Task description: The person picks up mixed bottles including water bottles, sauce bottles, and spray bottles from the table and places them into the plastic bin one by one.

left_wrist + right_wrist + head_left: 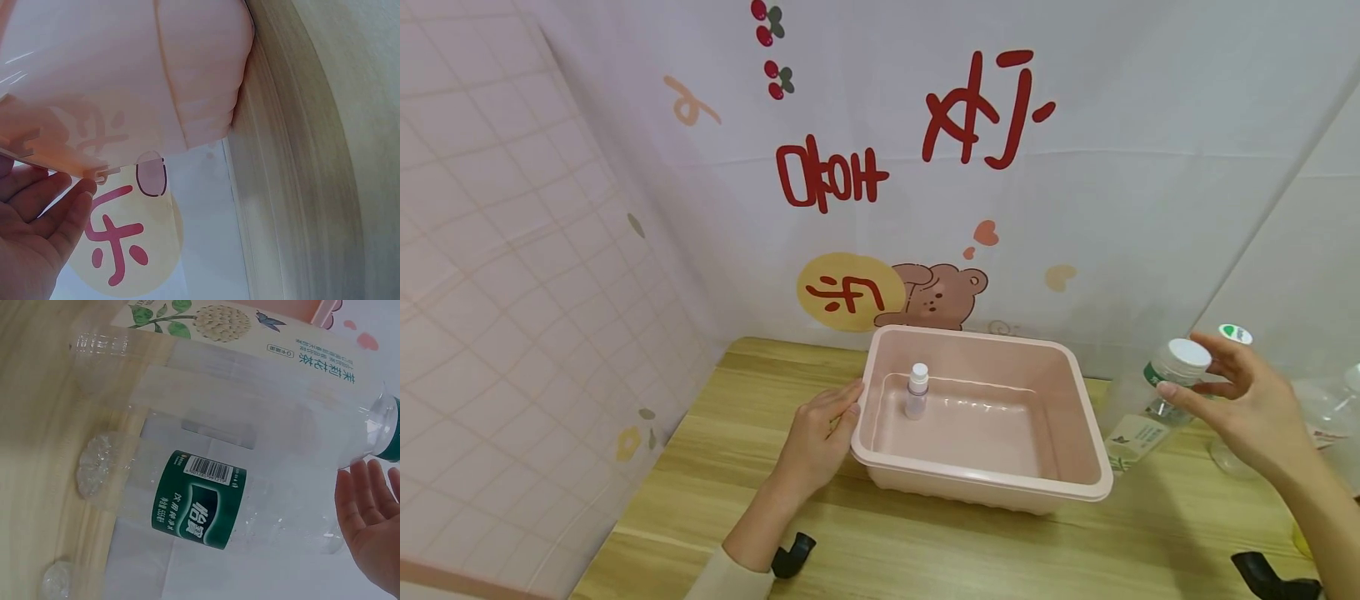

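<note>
On my head feed, a pale pink tub (981,472) sits mid-view on the wood-grain worktop (775,367), and I read the clock from there. At nine o'clock I see the left grip (820,433) released: its fingers lie fairly straight, touching the outside of the tub's rim. Inside the tub, toward nine o'clock, a small white-capped bottle (916,400) stands upright. At three o'clock, just beside the tub, I have the tea bottle (1138,437), clear, with a white cap, a green collar and a pale flower label. The right grip (1247,396) is about its neck, thumb on one side and fingers on the other; I cannot tell from either feed whether it has closed on the bottle. Further out at three o'clock I find a green-labelled bottle (199,500) and another clear bottle (1333,408). At twelve o'clock I see a white cloth (1112,167) printed with a brown bear (936,300) and red lettering (976,108)
</note>
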`<state>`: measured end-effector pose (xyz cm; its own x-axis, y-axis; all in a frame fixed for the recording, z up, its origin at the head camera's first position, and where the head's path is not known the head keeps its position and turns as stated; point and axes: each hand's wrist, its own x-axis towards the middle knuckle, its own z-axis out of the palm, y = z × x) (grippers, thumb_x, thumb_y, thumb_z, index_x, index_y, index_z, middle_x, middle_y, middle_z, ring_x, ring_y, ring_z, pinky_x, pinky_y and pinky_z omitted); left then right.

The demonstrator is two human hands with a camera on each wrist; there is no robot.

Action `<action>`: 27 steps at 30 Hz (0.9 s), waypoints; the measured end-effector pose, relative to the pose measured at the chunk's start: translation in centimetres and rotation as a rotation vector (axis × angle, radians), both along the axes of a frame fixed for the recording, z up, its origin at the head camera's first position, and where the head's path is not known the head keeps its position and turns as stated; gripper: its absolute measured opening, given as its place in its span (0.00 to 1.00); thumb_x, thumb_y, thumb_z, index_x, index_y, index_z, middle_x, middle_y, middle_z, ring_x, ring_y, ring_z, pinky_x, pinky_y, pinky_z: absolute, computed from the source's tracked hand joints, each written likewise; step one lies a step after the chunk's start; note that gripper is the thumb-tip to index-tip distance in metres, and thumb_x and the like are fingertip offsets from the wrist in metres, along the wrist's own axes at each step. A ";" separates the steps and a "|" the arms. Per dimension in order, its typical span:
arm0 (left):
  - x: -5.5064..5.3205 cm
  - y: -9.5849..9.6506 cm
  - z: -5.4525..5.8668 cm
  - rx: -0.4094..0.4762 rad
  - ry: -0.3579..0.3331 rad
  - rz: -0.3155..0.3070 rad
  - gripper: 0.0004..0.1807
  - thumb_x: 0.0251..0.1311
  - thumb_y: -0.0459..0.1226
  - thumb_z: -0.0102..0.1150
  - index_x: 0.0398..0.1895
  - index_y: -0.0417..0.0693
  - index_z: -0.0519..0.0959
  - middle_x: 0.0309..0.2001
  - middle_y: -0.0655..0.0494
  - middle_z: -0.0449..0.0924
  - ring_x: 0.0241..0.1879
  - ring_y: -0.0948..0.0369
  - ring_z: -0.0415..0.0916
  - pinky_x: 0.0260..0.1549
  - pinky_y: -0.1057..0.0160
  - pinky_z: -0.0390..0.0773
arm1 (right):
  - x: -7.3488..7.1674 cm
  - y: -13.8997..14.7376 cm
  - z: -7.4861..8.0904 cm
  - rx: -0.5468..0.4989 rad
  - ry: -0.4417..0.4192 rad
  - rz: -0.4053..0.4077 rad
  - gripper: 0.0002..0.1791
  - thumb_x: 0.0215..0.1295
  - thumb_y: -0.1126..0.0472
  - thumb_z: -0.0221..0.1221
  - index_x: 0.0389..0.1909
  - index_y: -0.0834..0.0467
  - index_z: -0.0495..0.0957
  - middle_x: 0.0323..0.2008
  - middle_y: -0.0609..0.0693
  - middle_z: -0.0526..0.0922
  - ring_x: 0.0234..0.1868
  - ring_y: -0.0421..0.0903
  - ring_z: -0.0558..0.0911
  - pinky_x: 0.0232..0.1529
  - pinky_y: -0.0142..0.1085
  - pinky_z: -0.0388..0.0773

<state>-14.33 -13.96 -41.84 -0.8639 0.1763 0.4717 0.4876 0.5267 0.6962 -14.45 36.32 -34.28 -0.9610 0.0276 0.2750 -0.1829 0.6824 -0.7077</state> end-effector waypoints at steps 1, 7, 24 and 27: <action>0.0 0.0 0.0 -0.001 -0.001 0.000 0.19 0.75 0.34 0.55 0.64 0.36 0.81 0.64 0.47 0.81 0.64 0.48 0.79 0.64 0.46 0.77 | 0.0 0.1 0.0 -0.002 -0.003 -0.003 0.42 0.67 0.61 0.71 0.78 0.53 0.64 0.50 0.24 0.73 0.40 0.20 0.77 0.32 0.21 0.79; -0.1 0.0 -0.1 0.002 0.003 0.002 0.19 0.75 0.34 0.55 0.64 0.36 0.81 0.64 0.48 0.81 0.63 0.49 0.80 0.64 0.46 0.77 | -0.1 0.5 -0.3 -0.027 -0.012 0.012 0.27 0.66 0.63 0.72 0.59 0.37 0.73 0.47 0.26 0.77 0.39 0.24 0.80 0.33 0.21 0.78; -0.2 0.0 -0.2 0.007 0.010 0.000 0.19 0.75 0.33 0.56 0.63 0.36 0.82 0.63 0.47 0.81 0.63 0.49 0.80 0.64 0.47 0.78 | -0.2 0.6 -0.3 0.024 -0.037 -0.042 0.18 0.67 0.57 0.72 0.54 0.41 0.77 0.42 0.17 0.77 0.41 0.17 0.75 0.34 0.18 0.68; -0.2 0.0 -0.1 0.004 0.010 0.001 0.19 0.75 0.33 0.56 0.63 0.36 0.82 0.63 0.47 0.81 0.63 0.49 0.80 0.64 0.47 0.78 | -0.2 0.5 -0.2 0.009 -0.033 -0.047 0.18 0.67 0.57 0.72 0.53 0.41 0.77 0.42 0.18 0.78 0.41 0.16 0.76 0.34 0.17 0.68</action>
<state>-14.50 -14.00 -41.95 -0.8594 0.1734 0.4811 0.4940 0.5247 0.6933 -14.66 36.83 -34.48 -0.9672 0.0708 0.2441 -0.1273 0.6963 -0.7064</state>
